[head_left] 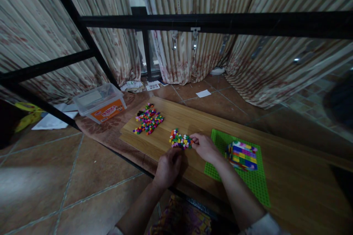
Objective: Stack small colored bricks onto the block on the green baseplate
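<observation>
A small heap of coloured toy bricks (180, 140) lies on the wooden tabletop (176, 114). At its right edge, my right hand (206, 148) has thumb and fingers drawn together, touching the bricks; whatever is between the fingertips is too small to make out. Just in front of the heap, my left hand (167, 168) is closed with curled fingers, and its grip is hidden. To the right of my right hand, a blocky build of multicoloured bricks (244, 156) sits on a green studded baseplate (260, 185). My right forearm passes over part of the baseplate's near left side.
A larger pile of loose bricks (149, 120) spreads on the table's left part. Beyond it stands a clear plastic box (100, 102) with an orange label. A black metal frame (220, 22) crosses above, with striped curtains (176, 58) behind. Paper (203, 93) lies on the tiled floor.
</observation>
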The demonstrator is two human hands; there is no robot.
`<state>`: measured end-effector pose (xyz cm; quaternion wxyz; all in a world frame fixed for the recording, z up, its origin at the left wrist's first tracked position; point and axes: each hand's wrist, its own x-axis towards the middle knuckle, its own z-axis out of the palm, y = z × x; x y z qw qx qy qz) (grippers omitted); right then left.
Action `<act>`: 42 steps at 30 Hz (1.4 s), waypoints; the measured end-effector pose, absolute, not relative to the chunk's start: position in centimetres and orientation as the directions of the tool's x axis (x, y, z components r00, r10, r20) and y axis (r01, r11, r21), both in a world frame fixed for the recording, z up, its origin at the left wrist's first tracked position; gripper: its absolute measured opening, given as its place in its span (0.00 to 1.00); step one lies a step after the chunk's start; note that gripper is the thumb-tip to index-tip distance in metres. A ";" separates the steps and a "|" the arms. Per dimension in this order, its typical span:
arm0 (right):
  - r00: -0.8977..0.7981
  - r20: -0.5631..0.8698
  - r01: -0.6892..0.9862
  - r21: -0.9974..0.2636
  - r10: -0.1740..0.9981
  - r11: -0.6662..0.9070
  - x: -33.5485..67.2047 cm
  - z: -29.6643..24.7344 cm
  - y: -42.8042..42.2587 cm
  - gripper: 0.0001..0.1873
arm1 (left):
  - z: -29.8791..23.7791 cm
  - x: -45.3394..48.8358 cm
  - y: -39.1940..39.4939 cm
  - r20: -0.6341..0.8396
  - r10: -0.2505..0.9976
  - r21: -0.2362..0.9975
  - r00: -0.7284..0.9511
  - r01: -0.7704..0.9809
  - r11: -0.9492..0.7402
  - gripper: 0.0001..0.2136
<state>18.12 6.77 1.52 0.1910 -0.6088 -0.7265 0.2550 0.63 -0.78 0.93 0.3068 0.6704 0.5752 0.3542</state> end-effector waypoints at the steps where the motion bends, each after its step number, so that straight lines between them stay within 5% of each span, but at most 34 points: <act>1: -0.186 -0.034 0.786 -0.605 0.982 0.128 18.2 1.5 6.5 0.18 | 0.9 0.6 -0.8 0.124 0.988 0.818 0.089 0.554 -0.152 0.10; 15: -0.066 0.086 0.763 -0.638 0.994 0.106 17.7 1.3 4.3 0.17 | 0.6 0.6 -0.8 0.140 0.987 0.810 0.079 0.564 -0.160 0.10; 23: 0.122 0.118 0.359 -0.931 0.986 0.067 18.7 0.4 2.8 0.13 | 0.7 0.6 -0.7 0.139 0.988 0.805 0.074 0.573 -0.156 0.11; 35: 0.249 0.009 0.074 -0.997 0.969 -0.010 18.7 1.4 0.5 0.14 | -0.2 0.6 -0.8 0.168 0.983 0.789 0.072 0.588 -0.178 0.10; 42: 0.302 -0.013 -0.076 -0.997 0.953 0.010 21.4 4.2 -3.8 0.10 | 0.0 1.4 -1.3 0.203 0.971 0.661 0.129 0.713 -0.233 0.11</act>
